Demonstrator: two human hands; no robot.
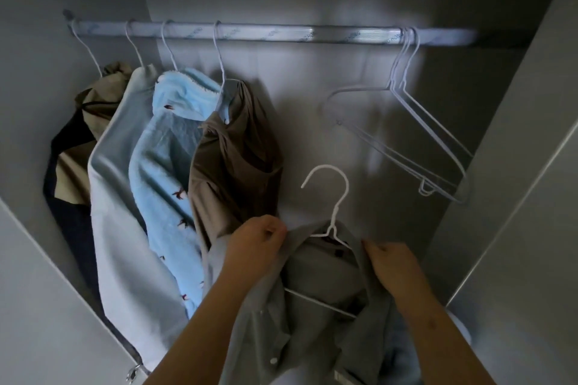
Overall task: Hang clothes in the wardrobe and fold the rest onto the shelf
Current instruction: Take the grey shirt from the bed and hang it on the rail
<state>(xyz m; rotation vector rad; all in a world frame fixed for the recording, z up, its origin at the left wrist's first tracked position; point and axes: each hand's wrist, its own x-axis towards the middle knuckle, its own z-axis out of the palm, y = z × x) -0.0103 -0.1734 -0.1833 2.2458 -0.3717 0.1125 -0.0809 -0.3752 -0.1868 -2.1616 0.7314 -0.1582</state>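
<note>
Grey shirt (pixel 312 306) fabric fills the lower middle of the head view, draped over a white hanger (pixel 336 219) whose hook stands free above the collar, well below the rail (pixel 281 33) and not on it; the left hand (pixel 256 247) pinches the shirt's left shoulder edge with curled fingers; the right hand (pixel 394 266) grips the right edge of the open front; the hanger's lower bar shows inside the shirt; four garments hang at the left end of the rail, a brown garment (pixel 237 159) nearest the hands, then a light blue fleece (pixel 169 150), a pale grey garment (pixel 115 181) and a khaki and dark garment (pixel 75 141); empty hangers (pixel 422 141) hang bunched at the right end of the rail.
</note>
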